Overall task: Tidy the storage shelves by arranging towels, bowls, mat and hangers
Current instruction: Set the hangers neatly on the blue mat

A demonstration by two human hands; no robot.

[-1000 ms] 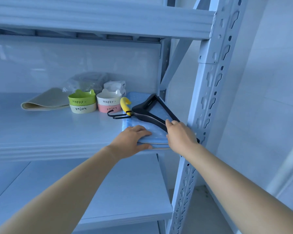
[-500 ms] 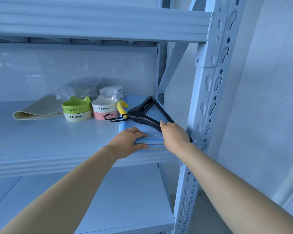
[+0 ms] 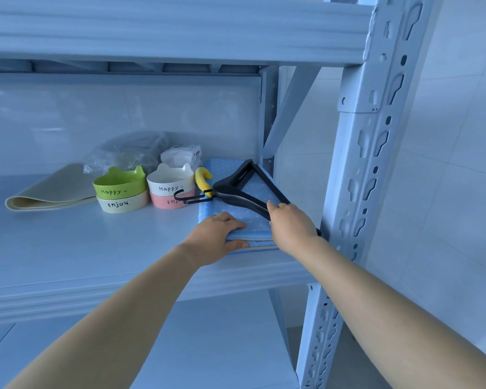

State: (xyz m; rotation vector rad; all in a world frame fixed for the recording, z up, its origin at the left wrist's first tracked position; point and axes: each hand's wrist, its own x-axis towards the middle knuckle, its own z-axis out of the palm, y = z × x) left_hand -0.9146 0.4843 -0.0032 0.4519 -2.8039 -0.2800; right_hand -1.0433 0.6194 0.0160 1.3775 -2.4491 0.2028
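A folded blue dotted towel stack [image 3: 253, 192] lies at the right end of the middle shelf [image 3: 96, 248]. Black hangers [image 3: 244, 189] rest on top of it, hooks pointing left, beside a yellow hanger [image 3: 202, 176]. My left hand [image 3: 216, 234] grips the stack's front left corner, thumb under the edge. My right hand [image 3: 291, 224] is closed around the hangers' near arm. A green bowl stacked on a white one [image 3: 120, 189] and a white bowl on a pink one [image 3: 170, 186] stand left of the towels. A beige mat [image 3: 51, 189] lies folded further left.
A crumpled clear plastic bag [image 3: 129, 153] and a white packet [image 3: 181, 154] sit behind the bowls against the wall. The perforated shelf upright [image 3: 371, 164] stands just right of my right hand. Another shelf [image 3: 180, 32] runs overhead, and a lower shelf [image 3: 208, 346] lies below.
Both hands keep their hold on the towel stack and the hangers; hardly anything moved on the shelf. The view has drifted slightly to the right.
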